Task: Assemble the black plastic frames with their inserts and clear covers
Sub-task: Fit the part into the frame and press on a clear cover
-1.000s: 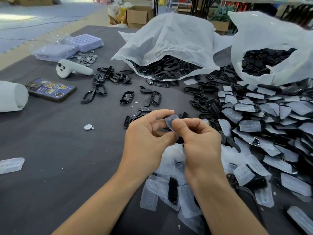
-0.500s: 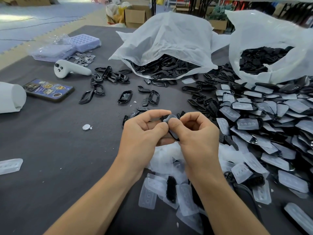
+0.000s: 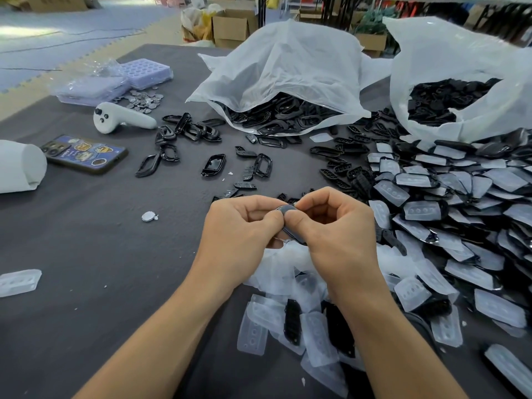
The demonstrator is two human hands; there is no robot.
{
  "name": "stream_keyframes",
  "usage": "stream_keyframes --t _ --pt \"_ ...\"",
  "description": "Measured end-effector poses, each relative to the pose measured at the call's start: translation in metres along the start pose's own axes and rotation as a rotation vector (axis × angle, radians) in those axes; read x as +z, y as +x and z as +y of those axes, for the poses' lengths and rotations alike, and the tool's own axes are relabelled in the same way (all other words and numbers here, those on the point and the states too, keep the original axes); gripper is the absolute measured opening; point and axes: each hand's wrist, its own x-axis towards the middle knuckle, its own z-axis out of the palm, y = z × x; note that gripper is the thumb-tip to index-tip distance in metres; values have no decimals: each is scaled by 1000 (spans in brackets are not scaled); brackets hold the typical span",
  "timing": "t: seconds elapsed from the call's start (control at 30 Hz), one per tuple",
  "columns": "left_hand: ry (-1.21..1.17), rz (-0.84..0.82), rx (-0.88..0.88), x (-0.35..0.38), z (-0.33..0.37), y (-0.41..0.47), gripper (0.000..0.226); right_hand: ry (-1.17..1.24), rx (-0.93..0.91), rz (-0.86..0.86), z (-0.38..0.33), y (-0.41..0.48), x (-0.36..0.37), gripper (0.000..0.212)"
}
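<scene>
Frame [image 3: 293, 237] with cover [image 3: 287, 210] being gripped over table [image 3: 86, 254]; left hand [image 3: 244, 234] and right hand [image 3: 336, 237] both pinching it, thumbs pressing together on top, fingers curling behind.

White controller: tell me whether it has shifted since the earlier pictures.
No. The white controller lies in the same spot beyond the phone, beside the loose silver discs; only the camera shifted slightly.
</scene>
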Motion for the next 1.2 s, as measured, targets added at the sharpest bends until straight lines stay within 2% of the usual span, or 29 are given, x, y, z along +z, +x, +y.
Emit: stream_keyframes --t 0.13,0.27,0.47,0.73,1.03,1.1,1.2 --pt "-33 17 -39 0 1 1 30 49 30 -80 -2 1 -2 16" --pt "-76 28 -76 0 2 2 36 25 33 -112 -4 1 -4 24" --pt "-101 -133 -127 -7 6 2 41 57 52 -98 -7 1 -7 13" --pt "-20 -94 -149 -6 4 4 24 10 23 -105 -6 2 -6 25" --pt "-14 6 -147 -3 2 1 19 -45 -20 -93 -2 1 -2 22" --pt "21 -5 -117 -3 1 1 22 -58 -30 -89 -2 1 -2 26" --pt "223 -13 75 -5 -1 1 21 -27 -16 -116 -4 1 -5 26"
